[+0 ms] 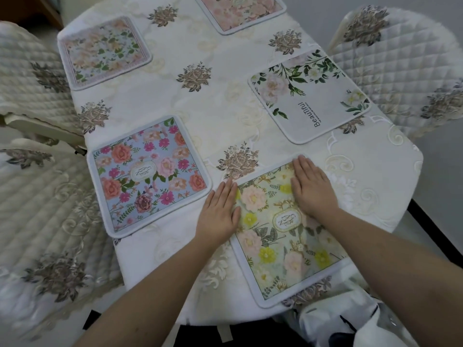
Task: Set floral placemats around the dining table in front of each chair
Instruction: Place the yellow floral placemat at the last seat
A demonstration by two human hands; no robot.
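Observation:
A pale green and yellow floral placemat [280, 236] lies at the table's near right edge. My left hand [221, 209] rests flat on its left border, fingers together. My right hand [312, 187] lies flat on its far part. A blue placemat with pink and coral flowers [147, 174] sits to the left. A white placemat with green leaves [308, 96] lies on the right side. A pastel placemat [102, 51] sits far left, and another pink one [240, 11] is at the far end, partly cut off.
The table wears a cream embroidered tablecloth [200, 101]. Quilted chairs stand at the left [45, 196], far left [25, 71] and right [406, 61]. A white garment [338, 319] shows at the near edge below the table.

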